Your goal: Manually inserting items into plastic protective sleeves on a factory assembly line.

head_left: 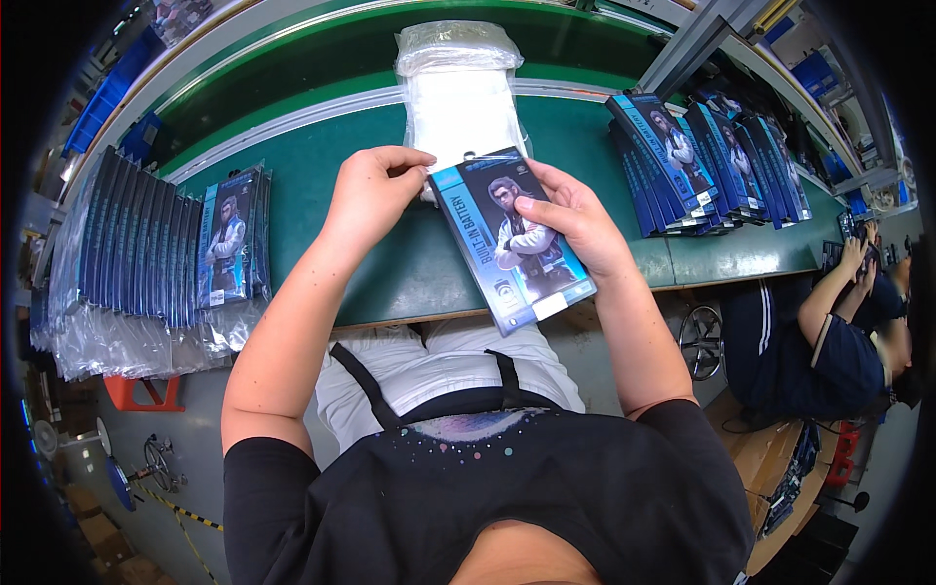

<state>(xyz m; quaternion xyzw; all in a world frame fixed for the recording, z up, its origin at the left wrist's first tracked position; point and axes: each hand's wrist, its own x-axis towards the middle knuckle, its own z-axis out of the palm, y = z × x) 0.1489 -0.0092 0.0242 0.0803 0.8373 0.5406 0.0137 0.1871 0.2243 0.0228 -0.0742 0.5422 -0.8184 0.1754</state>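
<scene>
Two hands on one blue printed box [512,244], held tilted above the near edge of the green tabletop [390,263]. Left hand [375,195] pinching the box's upper left corner, fingers curled together. Right hand [575,219] lying across the box's face and right edge, thumb on the front, fingers pressed to it. Just beyond both hands, a stack of clear plastic bags [458,88]. Well left of the left hand, bagged boxes [146,253] standing in a row. Right of the right hand, a leaning row of unbagged boxes [702,161]. Farther right, another person [838,331] seated.
</scene>
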